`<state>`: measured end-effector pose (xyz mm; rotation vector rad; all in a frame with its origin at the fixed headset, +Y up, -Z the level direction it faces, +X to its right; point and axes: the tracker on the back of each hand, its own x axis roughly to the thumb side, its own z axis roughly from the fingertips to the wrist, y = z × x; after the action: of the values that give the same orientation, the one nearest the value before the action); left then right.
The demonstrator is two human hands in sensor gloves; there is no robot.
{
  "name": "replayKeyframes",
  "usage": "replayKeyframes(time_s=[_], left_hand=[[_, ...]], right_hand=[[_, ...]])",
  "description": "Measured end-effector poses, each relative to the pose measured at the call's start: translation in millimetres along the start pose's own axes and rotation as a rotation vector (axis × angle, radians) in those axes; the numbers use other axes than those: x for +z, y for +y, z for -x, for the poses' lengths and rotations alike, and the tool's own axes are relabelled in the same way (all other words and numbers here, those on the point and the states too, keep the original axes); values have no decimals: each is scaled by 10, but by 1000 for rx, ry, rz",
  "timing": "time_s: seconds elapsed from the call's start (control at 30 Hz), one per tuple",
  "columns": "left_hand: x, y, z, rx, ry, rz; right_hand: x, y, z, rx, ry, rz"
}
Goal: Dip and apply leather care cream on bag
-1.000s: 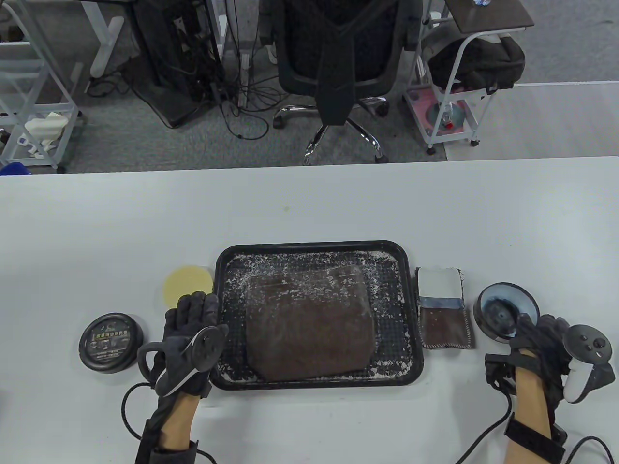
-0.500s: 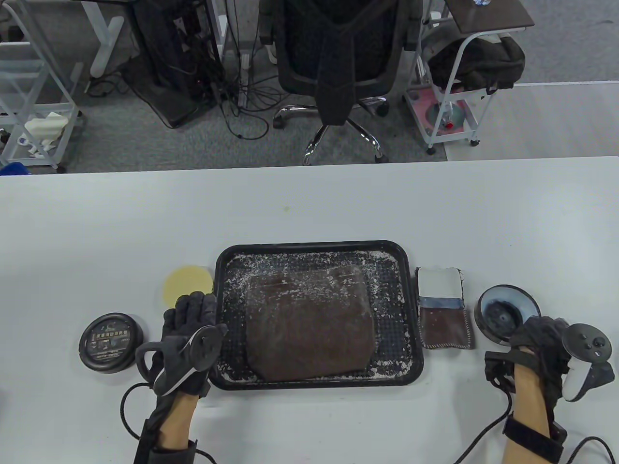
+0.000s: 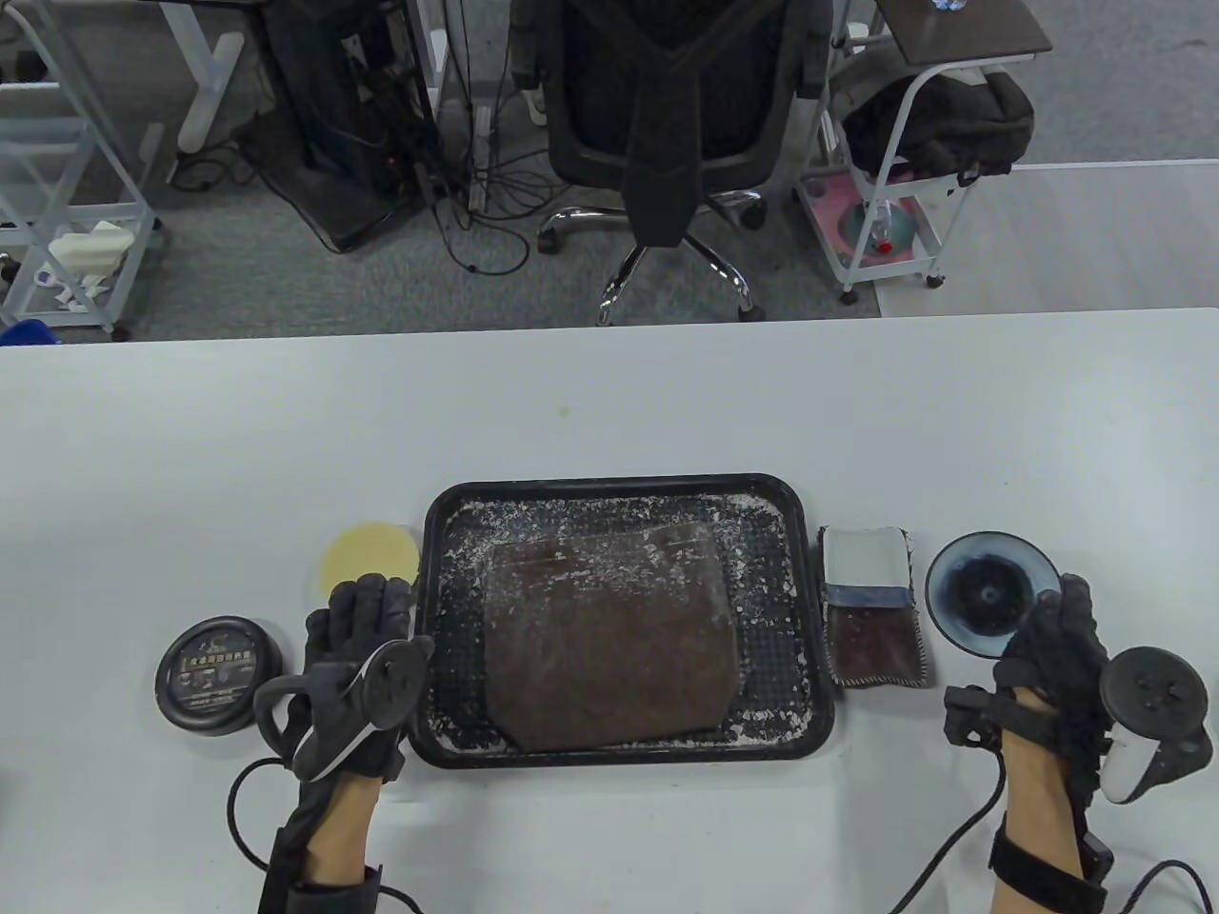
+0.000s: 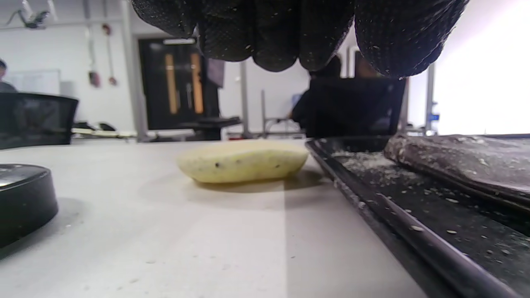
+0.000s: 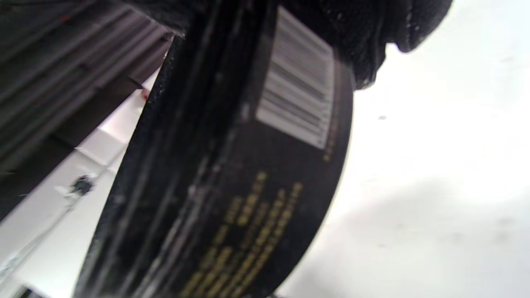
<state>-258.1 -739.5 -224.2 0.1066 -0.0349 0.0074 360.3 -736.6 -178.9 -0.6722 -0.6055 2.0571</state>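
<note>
Table view shows a white table point(image 3: 609, 409) with a black tray point(image 3: 624, 752) at its near middle, its floor speckled with white flakes. A brown leather bag point(image 3: 609, 643) lies flat inside the tray, filling most of it, with white flecks across its far part. Just right of the tray, apart from it, rests a small brown pouch point(image 3: 874, 645) with a pale grey-white upper part. At the far left sits a round black lid point(image 3: 217, 674) with a printed label, flat on the table. Between the lid and the tray lies a round yellow sponge point(image 3: 367, 557); the left wrist view shows it as a low domed pad just beside the tray's rim. The left hand point(image 3: 357, 666) rests palm down on the table beside the tray's left edge, fingers straight and together, their tips reaching the near edge of the sponge and holding nothing. The right hand point(image 3: 1052, 657) grips the open cream tin point(image 3: 990, 590) at its near right edge, fingers curled round the rim, the tin tilted so its dark inside faces the camera. The right wrist view shows the tin's black side wall close up, with a barcode sticker point(image 5: 296, 82) and gold print, under the gloved fingers point(image 5: 372, 37).
</note>
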Motion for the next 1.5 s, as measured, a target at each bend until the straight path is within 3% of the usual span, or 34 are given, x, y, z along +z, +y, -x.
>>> replayKeyframes(time_s=[0.2,0.33,0.5,0.8,0.97,1.23,1.5], left_hand=[[1,-1,174,1,68,-2],[2,-14,311,17,123,6],[26,-20,558,36,272,13],[144,-105,1153,186,540,43],[191,-239,1403,258,618,82],[158,-471,1521,306,626,218],[87,-530,1627,308,659,283]], right_hand=[[166,127,-220,-87,-196,-30],[250,270,-265,-257,-176,-118],[324,494,-295,-441,-123,-334],[468,729,-374,-527,-65,-554],[577,781,-473,-517,-101,-589],[697,800,-610,-379,-219,-562],[689,792,-603,-428,-197,-573]])
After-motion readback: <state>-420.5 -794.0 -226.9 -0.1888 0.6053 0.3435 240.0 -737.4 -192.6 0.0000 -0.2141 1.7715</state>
